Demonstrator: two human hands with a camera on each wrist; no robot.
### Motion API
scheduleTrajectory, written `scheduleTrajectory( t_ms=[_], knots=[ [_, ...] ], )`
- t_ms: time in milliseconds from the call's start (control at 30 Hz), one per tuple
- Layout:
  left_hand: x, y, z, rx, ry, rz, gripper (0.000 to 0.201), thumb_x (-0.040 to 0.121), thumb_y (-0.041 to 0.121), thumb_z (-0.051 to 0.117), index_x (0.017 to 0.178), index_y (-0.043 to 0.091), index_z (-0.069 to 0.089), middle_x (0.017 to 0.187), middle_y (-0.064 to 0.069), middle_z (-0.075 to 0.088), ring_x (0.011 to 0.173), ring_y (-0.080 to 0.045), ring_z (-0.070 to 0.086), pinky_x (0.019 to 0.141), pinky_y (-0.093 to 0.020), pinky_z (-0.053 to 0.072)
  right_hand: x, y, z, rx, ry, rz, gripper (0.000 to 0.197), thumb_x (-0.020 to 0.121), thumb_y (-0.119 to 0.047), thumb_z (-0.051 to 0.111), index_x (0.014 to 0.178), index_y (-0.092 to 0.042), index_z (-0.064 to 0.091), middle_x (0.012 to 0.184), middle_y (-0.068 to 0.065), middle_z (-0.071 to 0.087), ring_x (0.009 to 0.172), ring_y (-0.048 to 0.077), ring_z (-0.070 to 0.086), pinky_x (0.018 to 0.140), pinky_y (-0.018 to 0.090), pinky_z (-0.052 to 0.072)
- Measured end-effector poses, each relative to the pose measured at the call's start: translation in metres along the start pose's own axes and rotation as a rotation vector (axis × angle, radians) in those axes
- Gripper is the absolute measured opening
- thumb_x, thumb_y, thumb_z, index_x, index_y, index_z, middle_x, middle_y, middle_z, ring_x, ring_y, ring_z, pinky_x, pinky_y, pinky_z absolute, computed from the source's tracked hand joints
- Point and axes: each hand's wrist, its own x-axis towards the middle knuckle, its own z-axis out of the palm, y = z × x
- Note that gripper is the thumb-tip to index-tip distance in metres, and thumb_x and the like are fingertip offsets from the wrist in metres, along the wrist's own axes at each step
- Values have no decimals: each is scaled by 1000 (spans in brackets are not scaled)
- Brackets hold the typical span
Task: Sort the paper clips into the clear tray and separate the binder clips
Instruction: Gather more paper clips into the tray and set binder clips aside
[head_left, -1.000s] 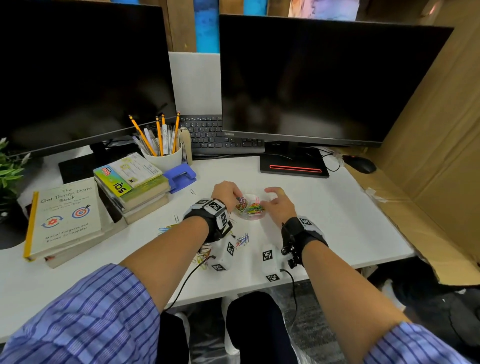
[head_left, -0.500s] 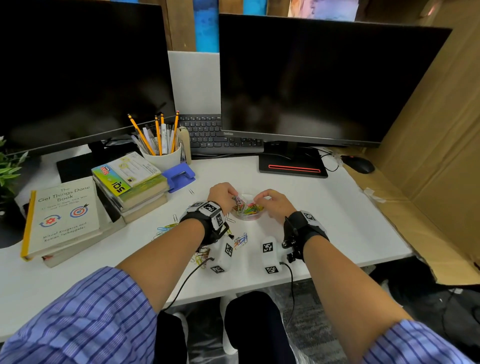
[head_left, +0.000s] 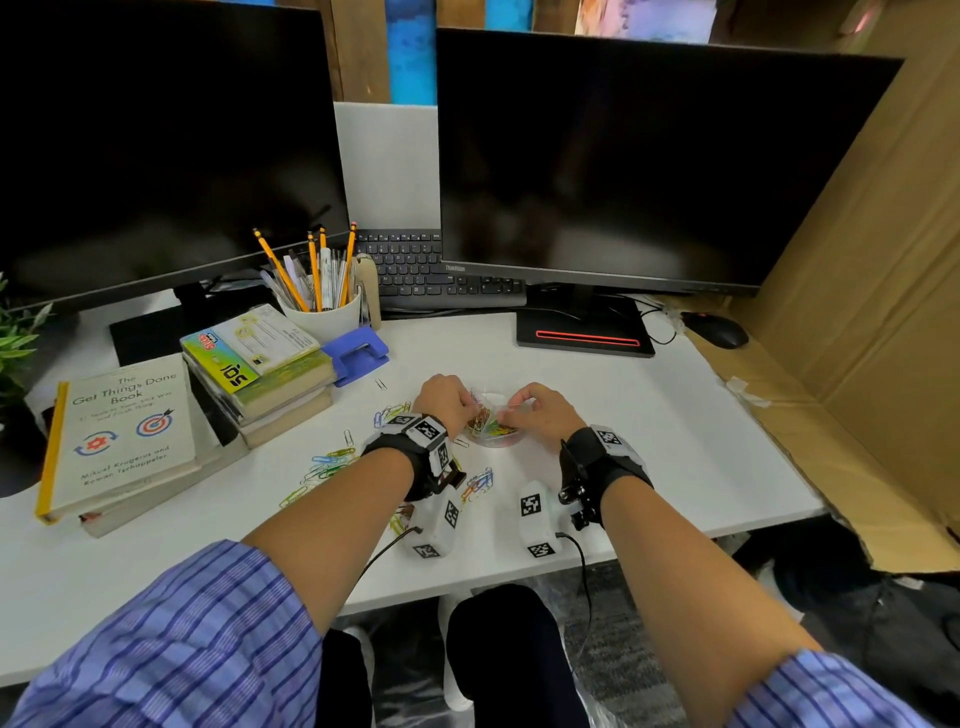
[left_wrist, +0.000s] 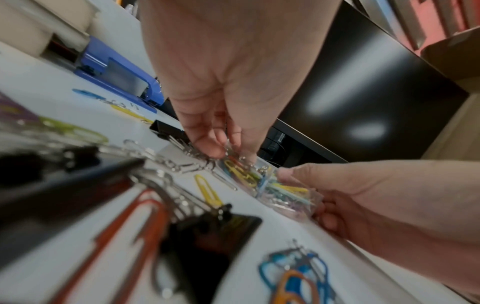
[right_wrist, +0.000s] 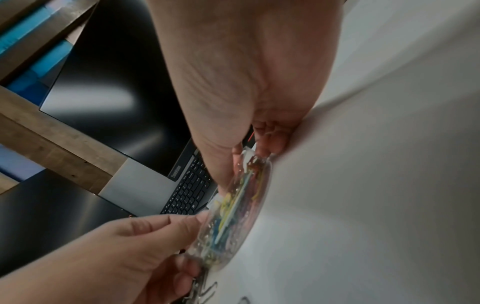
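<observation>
A small round clear tray (head_left: 494, 435) full of coloured paper clips sits mid-desk between my hands. My left hand (head_left: 445, 402) pinches its left rim, and the fingertips (left_wrist: 207, 147) press on the clear plastic. My right hand (head_left: 540, 415) grips the right rim (right_wrist: 255, 159) with curled fingers. Loose coloured paper clips (head_left: 332, 463) lie scattered left of the tray, and more paper clips (head_left: 480, 484) lie near my wrists. Black binder clips (left_wrist: 207, 236) lie among the loose clips under my left wrist, and another binder clip (left_wrist: 166, 128) sits beside the fingers.
Stacked books (head_left: 260, 364) and a larger book (head_left: 124, 441) lie at the left. A pencil cup (head_left: 324, 312) and a blue hole punch (head_left: 358, 353) stand behind the clips. Two monitors, a keyboard (head_left: 431, 270), a mouse (head_left: 717, 330) and a cardboard wall (head_left: 857, 312) ring the desk.
Both hands have closed in on the tray. The right hand's fingers, spread beside it a second ago, now curl onto its rim.
</observation>
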Motion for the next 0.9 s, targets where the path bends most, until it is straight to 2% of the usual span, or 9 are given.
scheduleTrajectory(
  t_ms=[100,233,333,433,567,667,700,833,900],
  knots=[
    [1,2,-1,24,9,-16,29,90,27,60,91,1,75,99,-16,71,98,-31,64,84,-37,53,-2,-2,0,-9,33,-7,19,83,-31,68,71,-26,54,74,-9,51,68,8,47,59,20,36],
    [0,0,-1,35,24,5,27,88,26,63,95,2,74,103,-16,71,102,-31,64,87,-38,53,1,0,-4,3,-49,28,17,76,-28,74,78,-28,58,89,0,60,89,21,56,81,31,42],
    [-1,0,-1,45,5,9,26,85,23,67,102,4,72,111,-15,68,107,-29,61,91,-38,52,0,1,-5,-17,-55,-4,18,77,-21,75,83,-24,58,72,-5,52,83,21,51,78,31,40],
    [-1,0,-2,21,-12,2,27,86,24,67,104,4,70,113,-14,68,108,-29,61,93,-37,50,-2,2,-6,-21,-29,-18,13,81,-21,71,85,-21,59,70,-6,51,80,20,50,76,30,39],
    [-5,-8,-9,-128,-62,-27,31,84,25,70,110,8,65,115,-13,65,107,-28,60,90,-31,46,-7,-5,-6,51,-13,20,14,84,-25,66,73,-27,59,91,2,63,85,18,53,77,30,42],
    [-12,-17,-23,-229,-42,-49,31,85,14,68,114,5,62,114,-17,65,94,-24,59,85,-29,47,-12,-14,-5,114,-24,32,10,89,-21,62,79,-22,59,105,4,61,94,18,52,71,21,41],
    [-14,-21,-28,-251,-30,-51,31,84,12,68,114,3,62,113,-17,64,91,-20,56,84,-29,47,-13,-15,-4,131,-11,42,9,88,-22,62,80,-22,58,111,7,61,96,19,53,70,20,42],
    [-28,-40,-48,-197,-75,-61,33,82,8,69,114,2,63,112,-14,64,104,-26,59,79,-26,45,-23,-31,10,-6,274,10,17,84,-24,63,97,-13,64,124,16,52,108,30,56,96,35,46],
    [-38,-49,-59,-77,-113,-66,35,82,10,69,117,5,63,124,-13,61,116,-27,56,90,-30,44,-38,-52,18,-87,292,-151,18,86,-20,60,99,-7,65,116,16,56,93,23,54,86,26,43]
  ],
)
